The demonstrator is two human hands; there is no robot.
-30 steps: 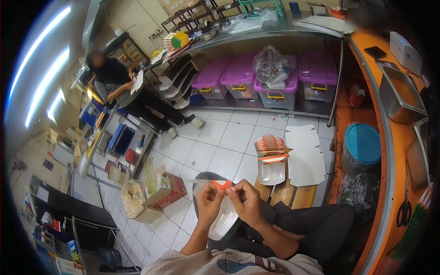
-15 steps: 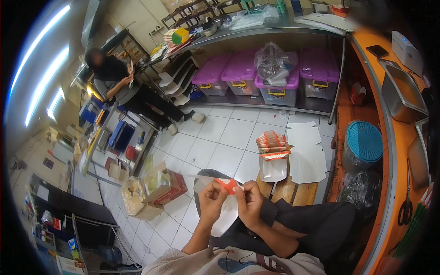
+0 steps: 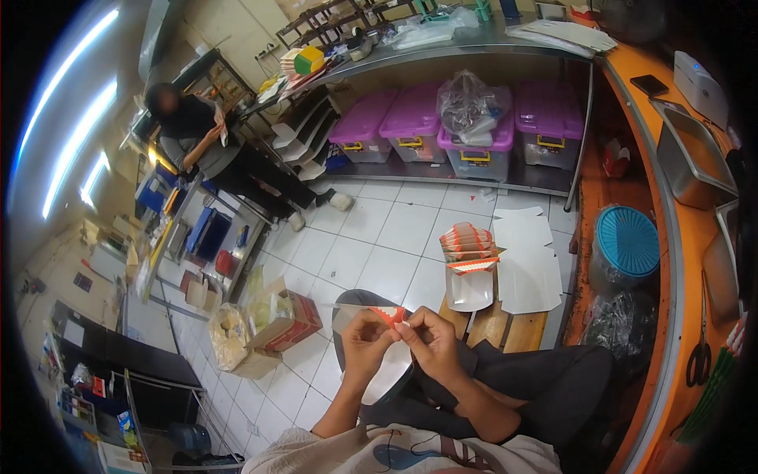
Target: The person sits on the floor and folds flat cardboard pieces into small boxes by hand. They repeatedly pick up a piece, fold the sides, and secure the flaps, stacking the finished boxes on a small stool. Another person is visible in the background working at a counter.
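Observation:
Over my lap, both hands pinch a small piece of red-and-white printed card (image 3: 387, 314). My left hand (image 3: 365, 341) has its left part between thumb and fingers, and a pale strip sticks out beyond that hand. My right hand (image 3: 433, 345) grips the right end, its thumb close to the left hand's fingertips. Below the hands a white surface (image 3: 385, 381) shows, partly covered by my forearms. Ahead to the right, a stack of red-and-white folded card boxes (image 3: 467, 245) rests above a white card tray (image 3: 470, 291). Flat white card blanks (image 3: 529, 265) lie beside it.
A slatted wooden bench (image 3: 491, 322) carries the card. An orange counter (image 3: 671, 197) runs along my right, with scissors (image 3: 698, 367) hanging at its side. Purple-lidded bins (image 3: 474, 138) line a low shelf ahead. An open cardboard box (image 3: 294, 322) stands left; another person (image 3: 209, 150) is farther back.
My hands have drawn closer together, and the red card is turned and folded narrower between them. The person at the back has raised a hand with a pale item.

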